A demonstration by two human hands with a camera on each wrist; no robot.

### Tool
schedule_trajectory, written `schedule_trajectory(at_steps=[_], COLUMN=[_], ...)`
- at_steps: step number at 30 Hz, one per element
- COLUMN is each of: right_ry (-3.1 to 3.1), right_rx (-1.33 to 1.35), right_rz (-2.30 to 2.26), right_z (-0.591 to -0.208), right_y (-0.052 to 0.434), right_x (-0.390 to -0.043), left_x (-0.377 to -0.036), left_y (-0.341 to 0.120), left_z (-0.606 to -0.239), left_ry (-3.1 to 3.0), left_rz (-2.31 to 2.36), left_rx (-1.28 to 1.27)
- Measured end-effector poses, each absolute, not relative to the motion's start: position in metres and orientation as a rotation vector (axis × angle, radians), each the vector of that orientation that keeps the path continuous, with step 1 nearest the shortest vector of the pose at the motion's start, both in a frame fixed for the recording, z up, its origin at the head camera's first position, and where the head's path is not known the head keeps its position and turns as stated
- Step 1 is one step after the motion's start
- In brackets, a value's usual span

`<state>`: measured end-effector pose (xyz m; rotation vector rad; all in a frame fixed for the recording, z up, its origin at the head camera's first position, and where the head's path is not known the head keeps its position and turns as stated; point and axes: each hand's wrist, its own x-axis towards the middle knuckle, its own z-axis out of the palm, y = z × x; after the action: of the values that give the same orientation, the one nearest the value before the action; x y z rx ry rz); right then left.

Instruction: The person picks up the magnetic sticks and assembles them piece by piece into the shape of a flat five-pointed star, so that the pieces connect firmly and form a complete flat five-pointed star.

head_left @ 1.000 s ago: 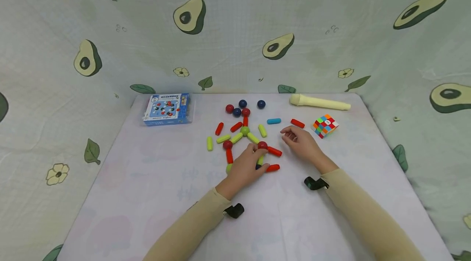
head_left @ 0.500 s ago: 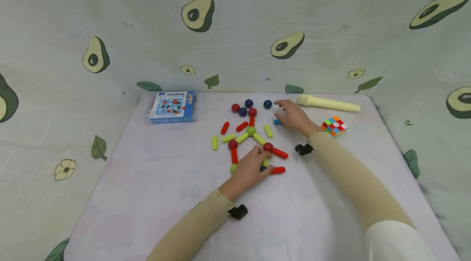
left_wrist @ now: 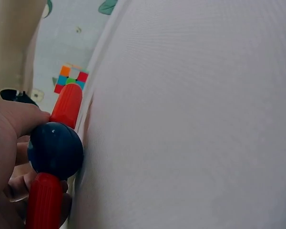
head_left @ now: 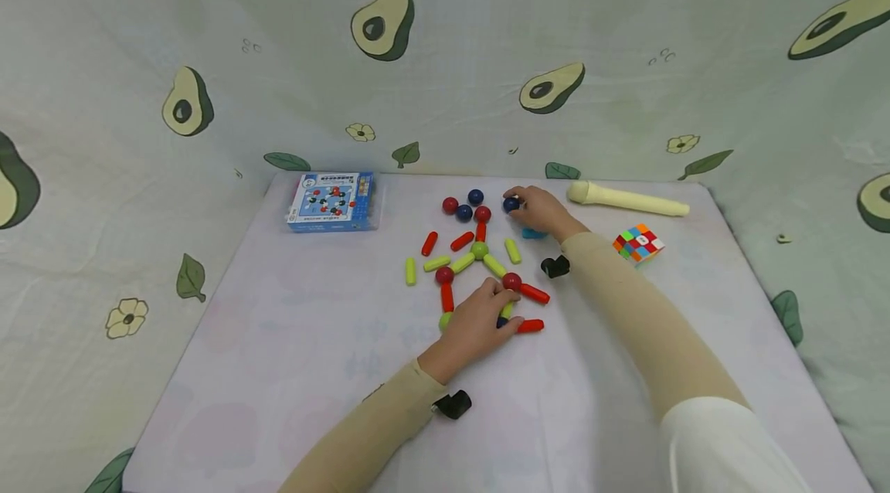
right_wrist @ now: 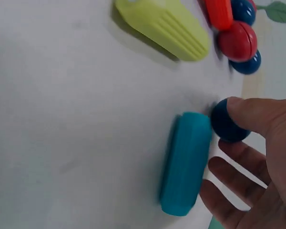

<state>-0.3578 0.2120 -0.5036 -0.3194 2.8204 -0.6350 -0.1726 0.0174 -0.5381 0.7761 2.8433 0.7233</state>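
Observation:
My left hand (head_left: 474, 323) holds the near right corner of a joined figure of rods and balls, pinching its dark blue ball (left_wrist: 56, 150) with thumb and fingers. Red rods (left_wrist: 66, 106) stick out on either side of that ball. At the far part of the table, my right hand (head_left: 545, 212) pinches a loose dark blue ball (right_wrist: 227, 122) between thumb and fingertips. Just beside those fingers lies a blue rod (right_wrist: 186, 164). The figure's green ball (head_left: 480, 250) and red ball (head_left: 511, 281) show in the head view; my left hand hides part of its near side.
Loose red and dark blue balls (head_left: 464, 213) sit at the far middle. Several red and yellow-green rods (head_left: 410, 271) lie left of the figure. A blue box (head_left: 332, 202) stands far left. A cream microphone-shaped stick (head_left: 629, 200) and a puzzle cube (head_left: 638, 243) are on the right.
My right hand has moved from the table's right middle to the far side and now pinches the loose dark blue ball. The left hand has stayed on the figure. The head view has shifted slightly.

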Motion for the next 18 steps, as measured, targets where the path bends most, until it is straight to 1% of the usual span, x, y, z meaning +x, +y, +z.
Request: schedule_trajectory(at_steps=[7,14,18], right_ry=[2.862,2.89,2.903], right_rx=[-0.382,-0.447,-0.464], right_rz=[-0.544,-0.647,-0.695], right_z=[-0.505,-0.501,-0.496], right_y=[0.212,0.227,0.237], right_x=[-0.335,-0.299,-0.277], left_x=[-0.171,-0.169,-0.17], left_y=[0.019,0.02,0.021], left_z=[-0.541,-0.542,-0.543], left_ry=[2.844,2.899,2.942], left_rz=[0.738,0.727,0.66], left_rx=[0.808,0.832,0.91])
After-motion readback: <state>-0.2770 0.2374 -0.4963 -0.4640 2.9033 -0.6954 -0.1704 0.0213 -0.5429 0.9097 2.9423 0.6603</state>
